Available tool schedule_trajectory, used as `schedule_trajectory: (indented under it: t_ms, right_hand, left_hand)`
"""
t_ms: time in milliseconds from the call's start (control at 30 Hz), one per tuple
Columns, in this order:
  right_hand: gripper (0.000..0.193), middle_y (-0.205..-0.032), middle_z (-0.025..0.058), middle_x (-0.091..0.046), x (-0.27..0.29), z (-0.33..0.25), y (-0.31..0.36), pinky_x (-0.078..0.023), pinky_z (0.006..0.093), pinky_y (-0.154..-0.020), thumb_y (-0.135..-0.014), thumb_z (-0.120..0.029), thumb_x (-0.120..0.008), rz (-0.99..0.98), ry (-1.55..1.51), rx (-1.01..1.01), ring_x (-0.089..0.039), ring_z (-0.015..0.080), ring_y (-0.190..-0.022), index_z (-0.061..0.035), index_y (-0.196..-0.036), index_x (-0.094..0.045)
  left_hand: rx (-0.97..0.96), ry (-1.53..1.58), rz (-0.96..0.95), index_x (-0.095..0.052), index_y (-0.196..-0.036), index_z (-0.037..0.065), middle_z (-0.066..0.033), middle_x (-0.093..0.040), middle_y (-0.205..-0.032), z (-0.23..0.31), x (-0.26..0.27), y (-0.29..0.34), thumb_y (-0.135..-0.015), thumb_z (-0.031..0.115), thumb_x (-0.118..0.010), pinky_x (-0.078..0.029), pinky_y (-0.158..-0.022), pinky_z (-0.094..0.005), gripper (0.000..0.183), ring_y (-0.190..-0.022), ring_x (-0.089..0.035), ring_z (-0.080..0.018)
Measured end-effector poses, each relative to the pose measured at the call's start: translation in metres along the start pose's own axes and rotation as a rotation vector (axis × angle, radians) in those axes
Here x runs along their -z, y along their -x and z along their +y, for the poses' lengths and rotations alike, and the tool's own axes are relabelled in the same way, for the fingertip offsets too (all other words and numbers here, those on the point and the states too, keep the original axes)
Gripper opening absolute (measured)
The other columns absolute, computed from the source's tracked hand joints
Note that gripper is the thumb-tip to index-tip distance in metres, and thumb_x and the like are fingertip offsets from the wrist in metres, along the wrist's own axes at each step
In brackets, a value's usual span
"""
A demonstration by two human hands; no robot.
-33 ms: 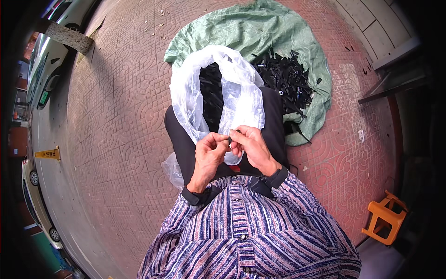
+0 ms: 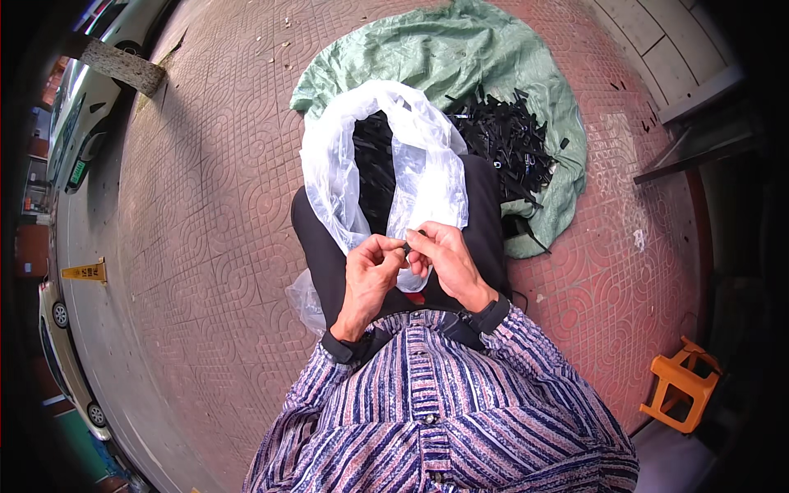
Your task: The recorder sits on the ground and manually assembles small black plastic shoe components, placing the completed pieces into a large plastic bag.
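Your left hand (image 2: 370,275) and right hand (image 2: 452,263) meet, fingers (image 2: 425,244) pinching a small black piece (image 2: 408,246). Just beyond the fingers sits a see-through plastic bag (image 2: 327,168) of black pieces (image 2: 372,164); farther off to their right, a black pile (image 2: 511,148) lies on a green sheet (image 2: 427,48).

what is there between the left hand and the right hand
A small black piece, its shape partly hidden, sits between the left hand and right hand, both apparently pinching it; the head view shows this.
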State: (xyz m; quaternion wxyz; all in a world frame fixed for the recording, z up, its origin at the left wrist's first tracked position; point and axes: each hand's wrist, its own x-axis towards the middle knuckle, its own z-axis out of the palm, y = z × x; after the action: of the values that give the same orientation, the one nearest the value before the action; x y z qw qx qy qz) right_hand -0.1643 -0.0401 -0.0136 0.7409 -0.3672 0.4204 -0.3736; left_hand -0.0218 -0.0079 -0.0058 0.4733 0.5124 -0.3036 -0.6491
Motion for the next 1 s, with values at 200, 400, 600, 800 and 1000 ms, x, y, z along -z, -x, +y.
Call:
schedule_trajectory:
  t_ms: [200, 400, 600, 800, 1000]
  right_hand:
    - [0.01, -0.069, 0.0107, -0.054, -0.018, 0.001, 0.013, -0.044, 0.0346, -0.052, -0.081, -0.01, -0.059, 0.205, 0.866, 0.699, -0.057, 0.026, -0.062, -0.0016, -0.079, -0.055]
    - [0.039, -0.094, 0.0131, -0.05, -0.018, 0.004, 0.022, -0.047, 0.0361, -0.072, -0.074, -0.008, -0.063, 0.082, 1.157, 0.946, -0.054, 0.027, -0.084, -0.0039, -0.112, -0.056]
    - [0.034, -0.099, 0.0143, -0.052, -0.009, -0.009, 0.014, -0.044, 0.0378, -0.08, -0.076, -0.004, -0.06, 0.078, 1.001, 1.011, -0.053, 0.0286, -0.092, -0.0027, -0.109, -0.055]
    - [0.031, -0.092, 0.0144, -0.054, 0.0, -0.011, 0.007, -0.046, 0.035, -0.075, -0.076, -0.009, -0.063, -0.048, 0.748, 0.632, -0.057, 0.0264, -0.084, 0.0012, -0.102, -0.05]
    - [0.03, -0.086, 0.0117, -0.053, 0.001, -0.013, 0.007, -0.047, 0.0332, -0.068, -0.076, -0.007, -0.061, -0.124, 0.662, 0.544, -0.056, 0.0209, -0.078, -0.0001, -0.102, -0.049]
  left_hand:
    - [-0.154, -0.169, 0.062, -0.059, -0.092, 0.0, 0.0017, -0.057, -0.072, -0.008, -0.002, 0.0, -0.085, 0.006, -0.056, -0.031, -0.046, -0.0157, 0.01, -0.054, -0.043, -0.0001]
    - [-0.099, 0.09, -0.029, -0.06, -0.101, 0.0, 0.004, -0.049, -0.067, 0.006, 0.011, -0.002, -0.088, 0.007, -0.05, -0.028, -0.045, -0.0161, 0.018, -0.053, -0.038, -0.0008]
    - [0.005, 0.225, -0.078, -0.06, -0.098, -0.002, 0.0, -0.054, -0.067, 0.017, 0.012, 0.002, -0.085, 0.007, -0.046, -0.027, -0.044, -0.0159, 0.021, -0.05, -0.038, -0.0017]
    - [0.031, 0.19, -0.082, -0.058, -0.093, -0.003, -0.0018, -0.055, -0.07, 0.019, 0.009, 0.003, -0.083, 0.004, -0.043, -0.027, -0.044, -0.0167, 0.02, -0.048, -0.036, -0.0028]
    - [0.046, 0.167, -0.126, -0.06, -0.093, -0.002, -0.0063, -0.062, -0.08, 0.011, 0.013, 0.004, -0.082, 0.002, -0.047, -0.028, -0.044, -0.0158, 0.017, -0.049, -0.037, -0.0019]
